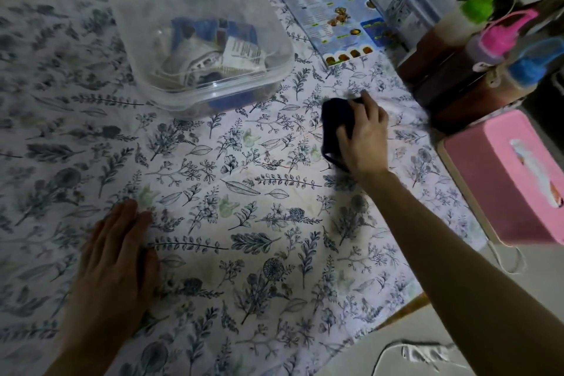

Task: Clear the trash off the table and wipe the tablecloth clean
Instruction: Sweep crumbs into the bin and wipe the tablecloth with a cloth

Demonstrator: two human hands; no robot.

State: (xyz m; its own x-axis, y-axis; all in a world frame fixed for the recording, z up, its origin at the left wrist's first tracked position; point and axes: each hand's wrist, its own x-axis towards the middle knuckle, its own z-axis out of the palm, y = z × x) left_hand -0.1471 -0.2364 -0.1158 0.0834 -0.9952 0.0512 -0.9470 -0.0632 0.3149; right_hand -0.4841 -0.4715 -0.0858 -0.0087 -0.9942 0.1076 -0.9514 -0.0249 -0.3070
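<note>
Right hand [363, 137] presses a soft, limp dark cloth [335, 125] beside the clear tub [274, 40]; left hand [119, 256] lies flat, pinning the slippery tablecloth [244, 223].

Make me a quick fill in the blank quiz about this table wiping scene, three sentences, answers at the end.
1. The right hand presses a dark ____ onto the tablecloth.
2. The left hand lies ____ on the tablecloth, holding nothing.
3. The trash sits inside a clear plastic ____, left of the menu.

Missing words: cloth; flat; container
</note>
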